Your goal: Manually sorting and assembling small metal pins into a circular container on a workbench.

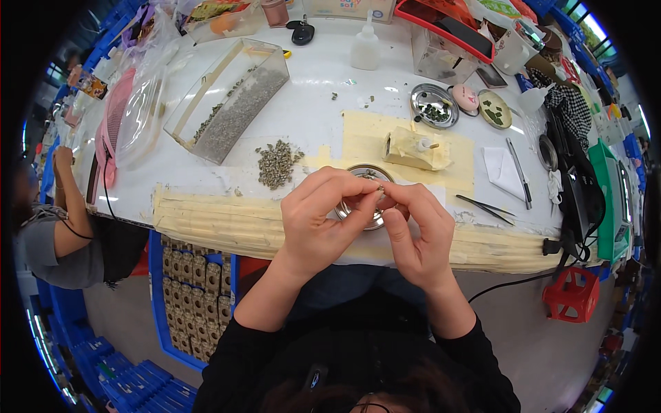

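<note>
My left hand and my right hand meet over a small round metal dish near the table's front edge. Thumb and forefinger of the left are pinched on a tiny metallic piece. The right forefinger and thumb close in on the same piece from the other side. Several similar bits show in the dish, partly hidden by my fingers. To the left lies a loose pile of small metal parts. Behind the dish stands a block wrapped in cream tape with a short peg on top.
Left of centre is a clear plastic box of small parts. At right lie tweezers, a pen-like tool and round dishes. Below the table are a blue crate and a red stool. Another person sits at left.
</note>
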A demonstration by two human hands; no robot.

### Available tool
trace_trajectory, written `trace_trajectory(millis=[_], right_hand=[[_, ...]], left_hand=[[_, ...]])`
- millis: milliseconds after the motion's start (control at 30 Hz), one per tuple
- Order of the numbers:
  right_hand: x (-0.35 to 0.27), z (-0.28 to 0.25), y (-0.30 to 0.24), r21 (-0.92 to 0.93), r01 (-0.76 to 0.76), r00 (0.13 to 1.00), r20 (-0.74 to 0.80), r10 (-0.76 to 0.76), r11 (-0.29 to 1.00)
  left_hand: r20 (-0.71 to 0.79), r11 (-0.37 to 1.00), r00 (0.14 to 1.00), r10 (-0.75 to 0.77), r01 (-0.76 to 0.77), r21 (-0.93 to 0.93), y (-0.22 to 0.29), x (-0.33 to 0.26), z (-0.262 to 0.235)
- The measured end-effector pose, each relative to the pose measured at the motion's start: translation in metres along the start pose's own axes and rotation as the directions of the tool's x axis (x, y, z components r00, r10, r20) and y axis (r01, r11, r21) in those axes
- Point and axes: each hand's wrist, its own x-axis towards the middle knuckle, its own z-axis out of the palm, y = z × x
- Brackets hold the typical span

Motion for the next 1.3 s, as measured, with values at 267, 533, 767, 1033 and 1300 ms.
trace_trajectory(millis=[267,533,767,1033,1300], right_hand=[[-0.0032,0.0002,0.0011,-0.047,0.086,0.996,-0.013,-0.087,0.995],[-0.0043,0.0025,0.0012,-0.138,0.116,0.992,-0.036,-0.122,0.984],[-0.0024,0.0043,0.0036,-0.111,0.053,0.998,-0.037,-0.058,0.992],[0.0001,0.0015,0.0011,0.011,-0.007,1.000,-0.013,0.007,1.000],[-0.0027,0.0004,-0.0003,-0.063,0.063,0.998,-0.013,-0.064,0.996]], left_hand=[[-0.005,0.999,0.999,-0.044,0.044,0.012,-0.0006,-0.0012,0.0020],[-0.016,0.998,0.998,-0.056,0.056,0.018,0.0008,-0.0013,0.0020],[-0.013,1.000,1.000,-0.028,0.028,-0.012,0.0008,-0.0012,0.0008],[0.000,1.000,1.000,-0.012,0.012,-0.005,0.0005,0.0001,0.0005],[-0.019,0.999,0.999,-0.029,0.029,0.027,0.0001,-0.0011,0.0031]])
